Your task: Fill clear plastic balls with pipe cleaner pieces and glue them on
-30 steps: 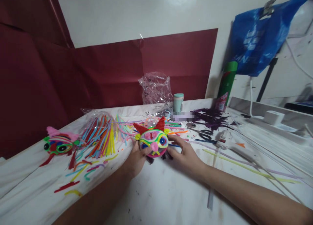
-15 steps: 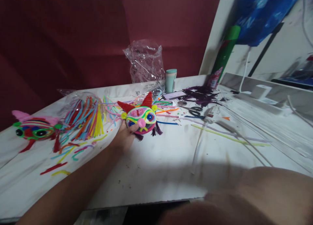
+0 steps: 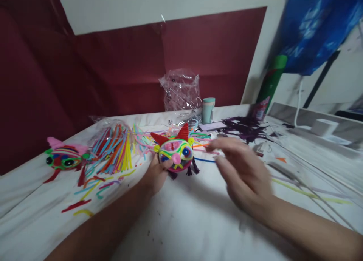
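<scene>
Horned toy (image 3: 176, 149), nr mid-desk (image 3: 181, 215), nearer the far edge than the near edge; L hand (image 3: 155, 176) is curled snugly round the side toward the desk's L edge, thumb on the front, other fingers mostly hidden. Change: 1 s ago both hands were at the toy; 0.5 s ago only the L hand was, w/ a blurred arm low at the near R; now R hand (image 3: 246, 170) is up over the desk's R half, apart from the toy, blurred, thumb & fingers loosely spread, nothing visible held. Judged effect: L hand alone steadies the toy, R is free.

Orientation: pink nose (image 3: 176, 158) faces the near edge; 2 red horns (image 3: 183, 132) point up, splayed. Visible width runs L–R, approx. parallel to the far edge, R side slightly higher; true long axis can't be told, b/c the rear is hidden.

Also shown: 2nd toy (image 3: 66, 157), toward L edge; stem bundle (image 3: 116, 149) btwn toys; glue gun (image 3: 265, 149), toward R edge.
</scene>
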`<action>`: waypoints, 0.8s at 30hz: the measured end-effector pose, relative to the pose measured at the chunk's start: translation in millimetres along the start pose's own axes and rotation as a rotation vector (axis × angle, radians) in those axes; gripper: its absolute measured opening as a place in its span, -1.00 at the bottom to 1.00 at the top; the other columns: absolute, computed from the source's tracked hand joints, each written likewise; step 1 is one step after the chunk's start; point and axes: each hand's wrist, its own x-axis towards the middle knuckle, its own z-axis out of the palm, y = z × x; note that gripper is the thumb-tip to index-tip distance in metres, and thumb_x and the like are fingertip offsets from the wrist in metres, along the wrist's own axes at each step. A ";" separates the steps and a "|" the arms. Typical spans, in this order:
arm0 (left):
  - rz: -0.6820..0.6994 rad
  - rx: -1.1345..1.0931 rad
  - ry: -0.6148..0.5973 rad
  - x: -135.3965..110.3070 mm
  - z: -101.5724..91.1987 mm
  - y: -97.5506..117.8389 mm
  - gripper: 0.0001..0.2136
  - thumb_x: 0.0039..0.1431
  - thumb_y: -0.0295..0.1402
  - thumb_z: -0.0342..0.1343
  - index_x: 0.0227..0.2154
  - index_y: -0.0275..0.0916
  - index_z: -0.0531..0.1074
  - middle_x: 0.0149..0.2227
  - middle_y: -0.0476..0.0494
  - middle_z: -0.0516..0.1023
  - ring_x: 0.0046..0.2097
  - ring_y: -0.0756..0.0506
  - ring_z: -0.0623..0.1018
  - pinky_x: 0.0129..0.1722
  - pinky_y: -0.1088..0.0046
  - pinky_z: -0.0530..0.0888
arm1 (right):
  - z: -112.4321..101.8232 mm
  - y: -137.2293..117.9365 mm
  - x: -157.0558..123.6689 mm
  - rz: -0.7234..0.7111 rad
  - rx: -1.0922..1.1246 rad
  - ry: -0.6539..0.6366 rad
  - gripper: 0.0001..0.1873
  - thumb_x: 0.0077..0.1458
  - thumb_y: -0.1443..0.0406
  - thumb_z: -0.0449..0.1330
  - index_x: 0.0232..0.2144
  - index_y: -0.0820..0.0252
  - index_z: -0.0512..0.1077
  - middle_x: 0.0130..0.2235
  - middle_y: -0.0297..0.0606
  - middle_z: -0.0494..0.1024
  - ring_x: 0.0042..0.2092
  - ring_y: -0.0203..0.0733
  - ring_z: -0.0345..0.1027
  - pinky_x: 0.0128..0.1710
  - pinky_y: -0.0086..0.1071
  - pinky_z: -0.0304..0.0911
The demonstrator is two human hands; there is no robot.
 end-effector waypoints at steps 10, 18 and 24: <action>-0.006 0.007 -0.107 -8.4 7.1 2.1 -0.42 -0.12 -0.28 0.32 -0.01 -0.20 0.25 -0.03 -0.24 0.49 -0.06 -0.24 0.51 -0.18 0.28 0.48 | 34.0 65.8 37.6 0.527 0.603 -0.313 -0.39 -0.19 0.10 0.37 -0.06 0.10 0.34 0.01 -0.19 0.46 0.02 0.00 0.32 0.02 -0.10 0.21; -0.036 -0.077 -0.117 -8.8 10.9 2.8 -0.52 -0.01 -0.34 0.23 0.00 -0.21 0.27 0.08 -0.24 0.39 0.12 -0.28 0.38 0.14 0.05 0.25 | 30.1 63.3 37.2 0.773 0.716 -0.171 -0.58 -0.10 0.09 0.32 -0.19 0.12 0.44 -0.18 -0.23 0.59 -0.10 -0.07 0.43 -0.01 -0.19 0.24; -0.022 0.016 -0.063 -7.9 9.0 0.4 -0.52 -0.04 -0.33 0.27 -0.02 -0.22 0.29 0.05 -0.25 0.42 0.09 -0.28 0.40 0.11 0.08 0.30 | 30.9 63.8 35.7 0.772 0.707 -0.158 -0.59 -0.09 0.04 0.30 -0.21 0.12 0.44 -0.17 -0.22 0.59 -0.09 -0.07 0.43 -0.01 -0.17 0.24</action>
